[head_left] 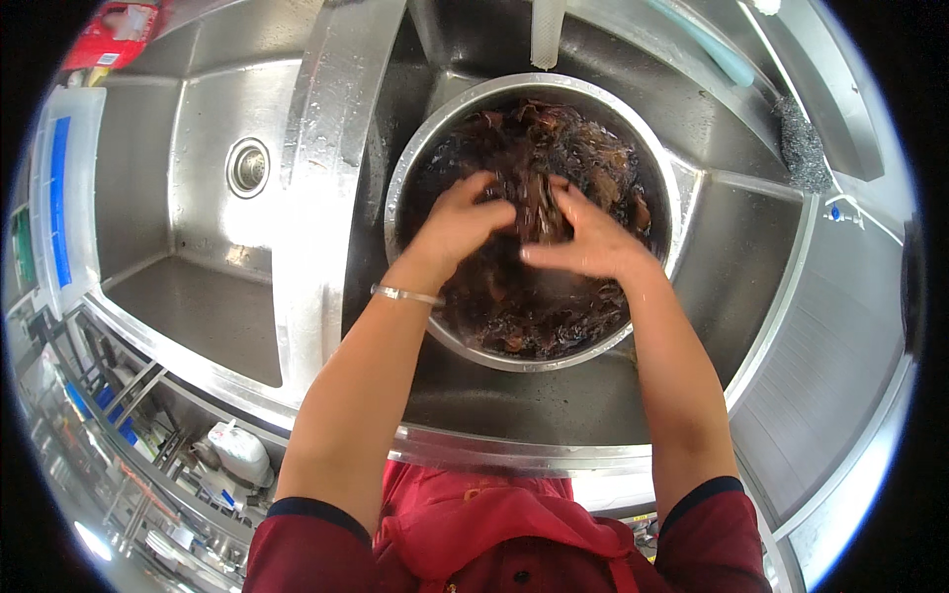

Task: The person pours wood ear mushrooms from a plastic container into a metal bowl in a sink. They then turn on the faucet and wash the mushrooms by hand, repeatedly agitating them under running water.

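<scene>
A round stainless steel basin (420,145) stands in the right-hand sink bowl, full of dark water and brown, leafy pieces (586,152) that look like soaked wood ear fungus. Over the middle of it are both my hands. My left hand (465,221), a bangle (406,295) on its wrist, has its thumb and fingers spread. Facing it from the other side, my right hand (597,236) also has thumb and fingers apart. Between them a blurred streak of water and dark pieces (540,207) shows; some fingertips are hidden by it.
A ribbed pale spout or hose (547,37) hangs over the basin's far rim. The left sink bowl has a drain (249,168). Steel wool (802,144) lies on the right ledge, a blue-green handle (712,48) behind. A red package (115,33) and translucent container (78,193) stand left.
</scene>
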Motion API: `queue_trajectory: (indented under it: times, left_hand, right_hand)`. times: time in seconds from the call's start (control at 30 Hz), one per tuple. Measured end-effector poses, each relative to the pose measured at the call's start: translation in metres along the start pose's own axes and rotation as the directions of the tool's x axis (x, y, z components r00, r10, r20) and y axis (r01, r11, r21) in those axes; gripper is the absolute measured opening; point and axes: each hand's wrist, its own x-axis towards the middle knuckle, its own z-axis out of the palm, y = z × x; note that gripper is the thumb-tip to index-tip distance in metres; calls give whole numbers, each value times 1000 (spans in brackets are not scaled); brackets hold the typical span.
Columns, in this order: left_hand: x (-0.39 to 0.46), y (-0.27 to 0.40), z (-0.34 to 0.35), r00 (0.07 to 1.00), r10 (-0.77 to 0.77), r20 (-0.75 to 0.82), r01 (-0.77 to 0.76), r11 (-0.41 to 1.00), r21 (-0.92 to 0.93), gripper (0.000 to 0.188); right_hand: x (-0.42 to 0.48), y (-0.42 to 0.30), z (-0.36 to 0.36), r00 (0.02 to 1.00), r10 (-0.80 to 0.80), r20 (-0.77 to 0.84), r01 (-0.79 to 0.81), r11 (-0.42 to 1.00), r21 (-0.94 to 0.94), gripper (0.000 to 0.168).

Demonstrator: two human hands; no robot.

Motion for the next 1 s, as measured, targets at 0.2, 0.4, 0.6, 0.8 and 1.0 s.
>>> queue_trajectory:
  times: [0.2,0.4,0.6,0.8,1.0]
  left_hand:
    - [-70,-3,9,939,324,115,-268,480,835,66]
    - [-77,-28,22,968,181,171,-212,240,947,104]
    - [-19,-78,33,999,40,29,-37,190,981,92]
    - [25,-95,38,972,40,-231,164,588,792,49]
    - [-15,-26,35,982,102,-162,37,731,682,64]
  right_hand:
    - [-71,-8,45,997,12,-81,-54,840,-539,75]
    - [-58,13,85,968,230,-96,-235,714,-660,84]
    - [-8,50,93,888,432,-160,-455,765,-456,78]
    - [19,74,78,875,437,-209,-485,791,-374,68]
    - [-12,37,41,930,73,-360,-172,952,-252,62]
